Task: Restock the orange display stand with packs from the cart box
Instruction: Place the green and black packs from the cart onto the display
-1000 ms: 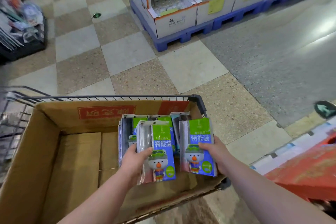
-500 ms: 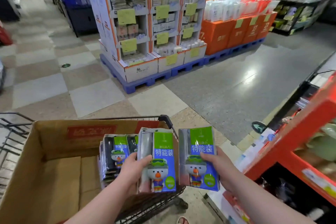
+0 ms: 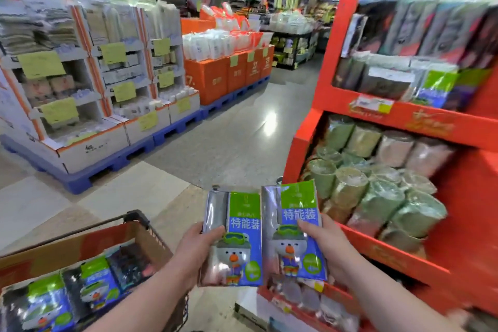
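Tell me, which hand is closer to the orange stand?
Right. The right hand holds a pack just before the orange stand; the left hand is farther off, nearer the box.

place: supermarket | evidence: orange stand [image 3: 377, 121] stacked with wrapped goods | boxed stock on blue pallets [image 3: 151, 148] | yellow price tags [image 3: 40, 63] | cart [image 3: 140, 217] | aisle [image 3: 242, 137] leading to more shelves

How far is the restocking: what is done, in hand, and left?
Done: a similar shelved pack seems to stand on the orange display stand, blurred. In hand: left hand grips one pack, right hand grips another pack. Left: shelving both, plus spare packs in the cart box.
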The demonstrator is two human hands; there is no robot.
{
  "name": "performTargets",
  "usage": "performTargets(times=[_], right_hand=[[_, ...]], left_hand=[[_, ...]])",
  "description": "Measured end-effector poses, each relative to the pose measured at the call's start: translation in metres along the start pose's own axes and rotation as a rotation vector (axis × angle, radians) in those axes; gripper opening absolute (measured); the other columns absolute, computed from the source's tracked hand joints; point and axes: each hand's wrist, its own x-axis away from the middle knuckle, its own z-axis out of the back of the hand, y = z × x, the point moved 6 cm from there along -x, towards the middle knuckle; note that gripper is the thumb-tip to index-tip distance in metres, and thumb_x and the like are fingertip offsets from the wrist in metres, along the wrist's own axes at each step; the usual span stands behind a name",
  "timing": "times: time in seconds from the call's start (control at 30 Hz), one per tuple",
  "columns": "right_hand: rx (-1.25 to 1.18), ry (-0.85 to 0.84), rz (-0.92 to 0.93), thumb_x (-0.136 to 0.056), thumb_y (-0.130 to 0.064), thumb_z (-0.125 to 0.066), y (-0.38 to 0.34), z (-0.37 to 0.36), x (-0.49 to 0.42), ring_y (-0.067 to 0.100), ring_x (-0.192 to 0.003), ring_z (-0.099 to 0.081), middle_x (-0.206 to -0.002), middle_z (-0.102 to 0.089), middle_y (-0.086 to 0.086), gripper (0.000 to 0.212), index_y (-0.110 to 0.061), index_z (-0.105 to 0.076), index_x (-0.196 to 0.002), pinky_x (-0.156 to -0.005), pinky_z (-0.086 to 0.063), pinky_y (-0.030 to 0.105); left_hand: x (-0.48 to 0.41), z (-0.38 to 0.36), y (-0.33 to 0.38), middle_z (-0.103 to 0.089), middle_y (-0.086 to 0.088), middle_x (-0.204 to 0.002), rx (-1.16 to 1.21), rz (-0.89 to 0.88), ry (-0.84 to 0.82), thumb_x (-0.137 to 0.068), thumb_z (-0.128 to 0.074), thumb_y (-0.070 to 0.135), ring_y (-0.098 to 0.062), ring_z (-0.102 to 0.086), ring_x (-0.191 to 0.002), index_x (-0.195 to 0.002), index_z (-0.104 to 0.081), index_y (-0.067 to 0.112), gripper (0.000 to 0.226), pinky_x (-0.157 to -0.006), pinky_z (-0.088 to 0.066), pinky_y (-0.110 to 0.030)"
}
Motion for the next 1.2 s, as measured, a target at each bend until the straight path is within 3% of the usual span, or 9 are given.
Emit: performTargets(times=[0.17,0.27,0.5,0.63,0.77,0.83,1.07,1.2], right_hand=[[-0.034,0.210,0.103,-0.087,-0.002,-0.062,-0.048,0.117,0.019,0.039,-0.092,-0.067,-0.106,-0.069,0.026,0.027,0.001,-0.057,-0.114,-0.085,-0.053,0.057],[-0.058,0.300,0.134,-0.086,-0.007,-0.065,-0.078,0.183,0.026,0.044,-0.095,-0.066,-0.107,-0.069,0.024,0.032,-0.004,-0.057,-0.116,-0.083,-0.051,0.064],[0.044,0.263,0.279,-0.092,-0.006,-0.055,-0.149,0.272,0.032,0.033,-0.078,-0.071,-0.094,-0.074,0.017,0.014,-0.008,-0.065,-0.102,-0.073,-0.057,0.050],[0.019,0.255,0.298,-0.092,-0.006,-0.055,-0.171,0.293,0.021,0.032,-0.072,-0.071,-0.094,-0.073,0.019,0.013,-0.007,-0.065,-0.100,-0.069,-0.058,0.048],[-0.016,0.246,0.320,-0.091,-0.003,-0.055,-0.191,0.298,0.000,0.028,-0.064,-0.071,-0.083,-0.074,0.014,0.013,-0.007,-0.066,-0.096,-0.060,-0.058,0.043],[-0.028,0.281,0.328,-0.089,0.001,-0.053,-0.205,0.301,-0.015,0.026,-0.058,-0.069,-0.076,-0.074,0.012,0.015,-0.006,-0.066,-0.093,-0.058,-0.057,0.040],[0.050,0.368,0.431,-0.086,-0.001,-0.059,-0.270,0.308,-0.067,0.032,-0.080,-0.068,-0.108,-0.068,0.025,0.031,0.002,-0.058,-0.117,-0.073,-0.057,0.046],[0.117,0.421,0.511,-0.087,0.001,-0.060,-0.319,0.307,-0.096,0.015,-0.062,-0.070,-0.106,-0.068,0.020,0.031,0.003,-0.056,-0.117,-0.054,-0.057,0.026]], left_hand=[[-0.001,-0.127,0.006,-0.074,-0.015,-0.080,-0.069,-0.036,-0.184,-0.091,-0.060,0.007,-0.025,-0.070,-0.064,-0.100,-0.062,0.002,0.011,-0.061,-0.054,-0.033],[0.005,-0.202,0.014,-0.075,-0.014,-0.080,-0.080,-0.075,-0.264,-0.090,-0.058,0.004,-0.022,-0.070,-0.062,-0.097,-0.066,0.002,0.010,-0.058,-0.056,-0.030],[0.013,-0.316,0.032,-0.076,-0.013,-0.086,-0.045,-0.121,-0.353,-0.091,-0.059,0.009,-0.025,-0.073,-0.069,-0.102,-0.068,0.005,0.015,-0.065,-0.059,-0.035],[0.007,-0.345,0.042,-0.075,-0.016,-0.094,-0.038,-0.137,-0.339,-0.092,-0.058,0.010,-0.032,-0.072,-0.083,-0.110,-0.067,0.003,0.021,-0.073,-0.059,-0.041],[-0.007,-0.360,0.062,-0.075,-0.011,-0.079,-0.031,-0.179,-0.339,-0.092,-0.056,0.005,-0.021,-0.072,-0.062,-0.103,-0.067,0.003,0.015,-0.051,-0.056,-0.027],[-0.019,-0.368,0.075,-0.075,-0.008,-0.072,-0.028,-0.200,-0.351,-0.092,-0.056,0.005,-0.018,-0.070,-0.056,-0.097,-0.066,0.005,0.011,-0.047,-0.054,-0.025],[-0.072,-0.389,0.122,-0.073,-0.020,-0.093,-0.004,-0.227,-0.410,-0.092,-0.057,0.008,-0.029,-0.071,-0.071,-0.110,-0.063,-0.001,0.021,-0.064,-0.059,-0.040],[-0.104,-0.399,0.150,-0.071,-0.025,-0.101,0.021,-0.217,-0.476,-0.093,-0.057,0.011,-0.040,-0.070,-0.084,-0.117,-0.060,-0.002,0.028,-0.066,-0.059,-0.048]])
